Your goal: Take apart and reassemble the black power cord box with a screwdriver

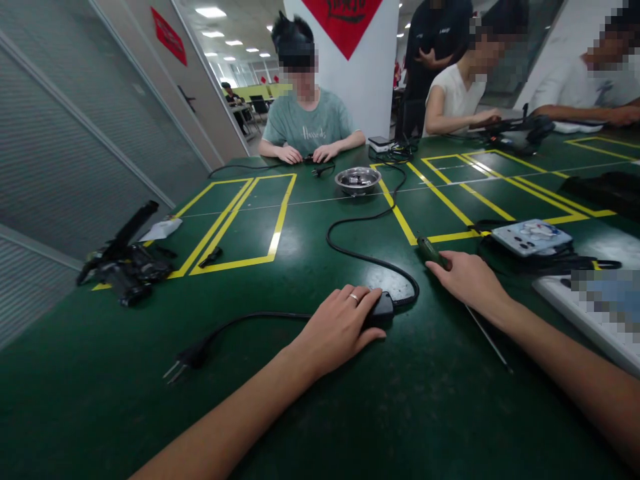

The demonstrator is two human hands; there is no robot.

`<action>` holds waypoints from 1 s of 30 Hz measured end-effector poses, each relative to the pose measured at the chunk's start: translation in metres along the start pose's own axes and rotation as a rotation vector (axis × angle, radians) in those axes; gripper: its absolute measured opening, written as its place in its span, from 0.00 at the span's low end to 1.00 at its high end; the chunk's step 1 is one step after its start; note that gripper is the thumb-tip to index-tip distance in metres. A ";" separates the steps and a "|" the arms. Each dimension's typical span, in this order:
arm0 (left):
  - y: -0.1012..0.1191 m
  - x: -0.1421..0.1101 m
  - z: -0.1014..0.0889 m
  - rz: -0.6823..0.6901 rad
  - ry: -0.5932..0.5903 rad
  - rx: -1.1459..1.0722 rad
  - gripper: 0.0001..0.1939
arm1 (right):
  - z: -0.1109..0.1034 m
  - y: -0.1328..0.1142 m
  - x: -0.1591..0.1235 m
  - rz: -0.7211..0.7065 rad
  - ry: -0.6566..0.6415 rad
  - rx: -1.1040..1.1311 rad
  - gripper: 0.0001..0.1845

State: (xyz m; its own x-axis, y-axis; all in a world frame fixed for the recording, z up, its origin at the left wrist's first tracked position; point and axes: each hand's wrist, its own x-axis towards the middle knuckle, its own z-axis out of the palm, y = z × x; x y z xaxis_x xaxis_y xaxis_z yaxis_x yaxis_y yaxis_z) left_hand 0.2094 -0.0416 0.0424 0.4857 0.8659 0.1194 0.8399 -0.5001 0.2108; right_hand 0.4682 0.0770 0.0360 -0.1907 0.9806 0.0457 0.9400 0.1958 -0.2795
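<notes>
My left hand (343,327) lies over a black power adapter (383,307) on the table, fingers curled across its top and thumb along the near side. One cable from the adapter runs left to a two-pin plug (186,363). A second black cable (370,257) bends away from its right end toward the far side. My right hand (465,277) grips the green handle of a screwdriver (431,252). Its thin metal shaft comes out under my wrist and points toward me. Part of the handle is hidden by my fingers.
A metal bowl (358,180) with small parts stands mid-table. Black gear (127,263) lies at left. At right are a patterned box (531,237) and a white-edged device (585,320). Yellow tape (277,230) marks the green table (380,413). A person (313,120) sits opposite; others are at right.
</notes>
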 end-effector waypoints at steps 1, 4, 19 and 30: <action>0.000 0.000 -0.003 -0.001 -0.014 0.029 0.30 | 0.001 0.002 0.002 0.003 -0.008 -0.019 0.28; -0.013 -0.009 -0.022 -0.044 -0.013 0.048 0.28 | 0.003 0.007 0.005 -0.006 -0.031 -0.024 0.30; -0.218 -0.105 -0.051 -0.627 0.042 0.035 0.34 | 0.005 0.016 0.011 -0.018 -0.020 -0.172 0.31; -0.204 -0.103 -0.064 -0.659 -0.008 0.043 0.33 | -0.003 0.007 0.018 0.038 0.040 -0.299 0.30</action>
State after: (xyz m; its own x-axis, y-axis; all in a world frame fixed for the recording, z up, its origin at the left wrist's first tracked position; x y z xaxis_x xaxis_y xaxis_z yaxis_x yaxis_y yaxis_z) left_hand -0.0278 -0.0282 0.0496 -0.1317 0.9909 -0.0287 0.9708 0.1348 0.1986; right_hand 0.4722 0.0965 0.0380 -0.1483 0.9857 0.0804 0.9889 0.1478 0.0129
